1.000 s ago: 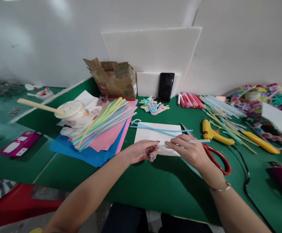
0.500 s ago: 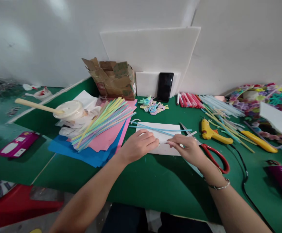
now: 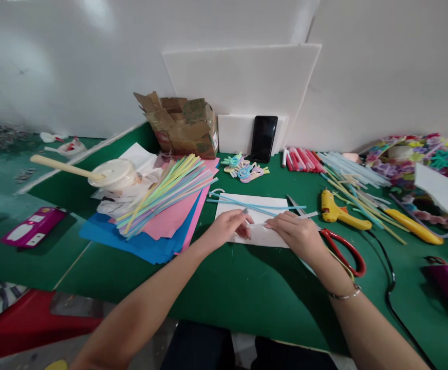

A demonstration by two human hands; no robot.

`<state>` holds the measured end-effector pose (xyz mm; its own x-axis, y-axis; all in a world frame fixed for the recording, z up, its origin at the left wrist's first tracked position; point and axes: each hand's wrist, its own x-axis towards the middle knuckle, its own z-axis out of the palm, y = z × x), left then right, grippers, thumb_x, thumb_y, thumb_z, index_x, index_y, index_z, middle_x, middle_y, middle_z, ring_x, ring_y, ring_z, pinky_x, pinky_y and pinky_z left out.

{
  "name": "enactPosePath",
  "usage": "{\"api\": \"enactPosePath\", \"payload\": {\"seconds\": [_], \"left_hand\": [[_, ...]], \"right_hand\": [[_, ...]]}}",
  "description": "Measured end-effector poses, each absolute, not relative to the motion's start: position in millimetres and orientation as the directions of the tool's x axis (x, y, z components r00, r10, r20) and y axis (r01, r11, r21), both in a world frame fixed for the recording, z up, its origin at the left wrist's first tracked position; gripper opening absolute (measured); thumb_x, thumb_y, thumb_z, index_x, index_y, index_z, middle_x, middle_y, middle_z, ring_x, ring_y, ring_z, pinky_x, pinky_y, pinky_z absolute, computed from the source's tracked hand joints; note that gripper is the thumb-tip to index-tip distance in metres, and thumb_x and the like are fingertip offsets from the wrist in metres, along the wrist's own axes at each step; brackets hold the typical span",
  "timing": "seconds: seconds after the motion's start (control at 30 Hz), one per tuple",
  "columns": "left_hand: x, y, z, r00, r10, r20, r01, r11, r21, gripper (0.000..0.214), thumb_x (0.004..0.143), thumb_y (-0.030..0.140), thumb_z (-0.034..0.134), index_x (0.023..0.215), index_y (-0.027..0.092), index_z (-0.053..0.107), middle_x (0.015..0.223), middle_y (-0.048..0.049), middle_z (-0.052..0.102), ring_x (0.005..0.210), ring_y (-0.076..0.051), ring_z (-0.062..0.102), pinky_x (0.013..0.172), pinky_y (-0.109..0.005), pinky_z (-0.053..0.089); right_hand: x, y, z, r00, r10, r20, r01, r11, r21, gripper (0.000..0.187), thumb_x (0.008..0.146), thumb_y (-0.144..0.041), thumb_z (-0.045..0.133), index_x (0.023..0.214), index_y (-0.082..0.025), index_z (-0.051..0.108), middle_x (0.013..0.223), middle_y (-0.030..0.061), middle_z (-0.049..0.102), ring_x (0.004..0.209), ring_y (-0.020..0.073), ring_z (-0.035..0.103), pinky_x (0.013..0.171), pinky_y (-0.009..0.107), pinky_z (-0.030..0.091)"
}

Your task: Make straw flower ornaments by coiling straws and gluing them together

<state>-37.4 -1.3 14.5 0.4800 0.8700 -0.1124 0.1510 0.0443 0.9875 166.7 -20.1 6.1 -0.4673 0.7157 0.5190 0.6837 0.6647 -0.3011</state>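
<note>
Over a white sheet [image 3: 264, 241], my left hand [image 3: 229, 227] and my right hand [image 3: 295, 234] hold a thin white pipe cleaner [image 3: 258, 225] between them. My left fingers are curled at its left end, the thumb and fingertips close together. My right hand pinches it from the other side, and a pale length sticks out past the knuckles. Blue pipe cleaners [image 3: 247, 204] lie crossed on the sheet just beyond my hands. Red-handled scissors [image 3: 347, 252] rest beside my right hand, the blades partly hidden behind it. The held piece's exact shape is partly covered by my fingers.
At left, pastel pipe cleaners [image 3: 162, 198] lie on pink and blue sheets [image 3: 131, 241], near a lidded cup [image 3: 112, 174]. A cardboard box [image 3: 185, 128] and a phone [image 3: 264, 139] stand behind. A yellow glue gun [image 3: 339, 211], its cord, and a yellow cutter [image 3: 412, 226] lie right.
My left hand has turned, lifting its fingers from a flat, palm-down pose into a pinch. My right hand has flattened over the white pipe cleaner, whose free end has shifted slightly right.
</note>
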Motion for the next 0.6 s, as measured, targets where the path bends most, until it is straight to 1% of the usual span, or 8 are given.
{"api": "enactPosePath", "payload": {"seconds": [0.07, 0.13, 0.23, 0.33, 0.4, 0.47, 0.53, 0.6], "left_hand": [[-34.0, -3.3, 13.4, 0.546, 0.814, -0.197, 0.079, 0.184, 0.980, 0.034, 0.081, 0.047, 0.051, 0.075, 0.014, 0.054, 0.060, -0.0022, 0.062, 0.059, -0.013, 0.060, 0.063, -0.026, 0.048], [-32.0, -4.3, 13.2, 0.548, 0.804, -0.230, 0.068, 0.231, 0.971, 0.030, 0.075, 0.043, 0.061, 0.071, 0.014, 0.054, 0.060, -0.0015, 0.062, 0.059, -0.012, 0.060, 0.064, -0.025, 0.048], [-32.8, -1.8, 13.6, 0.450, 0.856, -0.255, 0.088, 0.242, 0.966, 0.023, 0.074, 0.034, 0.063, 0.067, 0.014, 0.055, 0.057, -0.0008, 0.062, 0.056, -0.011, 0.059, 0.061, -0.024, 0.048], [-37.9, 5.0, 13.6, 0.321, 0.914, -0.249, 0.094, 0.231, 0.968, 0.019, 0.076, 0.028, 0.060, 0.064, 0.014, 0.055, 0.057, -0.0005, 0.062, 0.055, -0.010, 0.058, 0.060, -0.023, 0.047], [-42.5, 10.2, 13.0, 0.243, 0.942, -0.233, 0.061, 0.225, 0.972, 0.017, 0.077, 0.027, 0.058, 0.066, 0.014, 0.055, 0.058, 0.0001, 0.061, 0.055, -0.009, 0.057, 0.061, -0.023, 0.048], [-46.4, 14.3, 12.1, 0.200, 0.956, -0.216, 0.003, 0.220, 0.975, 0.017, 0.077, 0.029, 0.058, 0.068, 0.014, 0.055, 0.059, 0.0006, 0.061, 0.056, -0.010, 0.057, 0.062, -0.024, 0.048], [-48.3, 16.2, 11.3, 0.213, 0.953, -0.216, -0.060, 0.234, 0.970, 0.018, 0.075, 0.031, 0.060, 0.070, 0.014, 0.056, 0.060, 0.0006, 0.061, 0.057, -0.010, 0.057, 0.062, -0.025, 0.048], [-47.9, 15.9, 11.0, 0.264, 0.935, -0.238, -0.119, 0.276, 0.954, 0.019, 0.074, 0.032, 0.062, 0.071, 0.014, 0.056, 0.061, 0.0005, 0.061, 0.057, -0.009, 0.057, 0.062, -0.025, 0.047]], "right_hand": [[164.7, -21.8, 7.8, -0.486, 0.706, 0.516, 0.681, 0.675, -0.282, 0.026, 0.090, -0.026, 0.044, 0.081, -0.019, 0.068, 0.073, 0.0059, 0.069, 0.066, 0.0163, 0.061, 0.060, 0.028, 0.048], [163.0, -23.8, 8.9, -0.491, 0.702, 0.516, 0.660, 0.686, -0.305, 0.024, 0.090, -0.026, 0.045, 0.088, -0.019, 0.068, 0.081, 0.0062, 0.070, 0.071, 0.0170, 0.063, 0.063, 0.028, 0.050], [164.1, -25.3, 8.7, -0.436, 0.747, 0.501, 0.642, 0.649, -0.408, 0.026, 0.090, -0.025, 0.044, 0.107, -0.022, 0.063, 0.103, 0.0076, 0.068, 0.083, 0.0175, 0.065, 0.071, 0.029, 0.053], [170.8, -23.1, 8.6, -0.295, 0.833, 0.468, 0.620, 0.540, -0.570, 0.033, 0.092, -0.021, 0.036, 0.117, -0.025, 0.057, 0.118, 0.0096, 0.060, 0.072, 0.0134, 0.064, 0.064, 0.029, 0.054], [176.6, -19.5, 9.9, -0.150, 0.866, 0.477, 0.545, 0.475, -0.691, 0.031, 0.091, -0.022, 0.036, 0.110, -0.025, 0.060, 0.118, 0.0108, 0.058, 0.064, 0.0117, 0.063, 0.053, 0.028, 0.054], [181.4, -15.3, 11.7, -0.020, 0.901, 0.434, 0.408, 0.403, -0.819, 0.024, 0.089, -0.026, 0.041, 0.100, -0.024, 0.062, 0.111, 0.0102, 0.061, 0.069, 0.0142, 0.064, 0.052, 0.028, 0.055], [184.0, -11.6, 12.6, 0.029, 0.942, 0.335, 0.266, 0.316, -0.911, 0.018, 0.087, -0.030, 0.046, 0.094, -0.022, 0.061, 0.099, 0.0086, 0.064, 0.078, 0.0178, 0.065, 0.056, 0.031, 0.057], [184.2, -9.3, 11.5, 0.033, 0.965, 0.261, 0.218, 0.248, -0.944, 0.017, 0.085, -0.033, 0.049, 0.091, -0.021, 0.060, 0.090, 0.0073, 0.065, 0.080, 0.0190, 0.065, 0.056, 0.031, 0.057]]}}
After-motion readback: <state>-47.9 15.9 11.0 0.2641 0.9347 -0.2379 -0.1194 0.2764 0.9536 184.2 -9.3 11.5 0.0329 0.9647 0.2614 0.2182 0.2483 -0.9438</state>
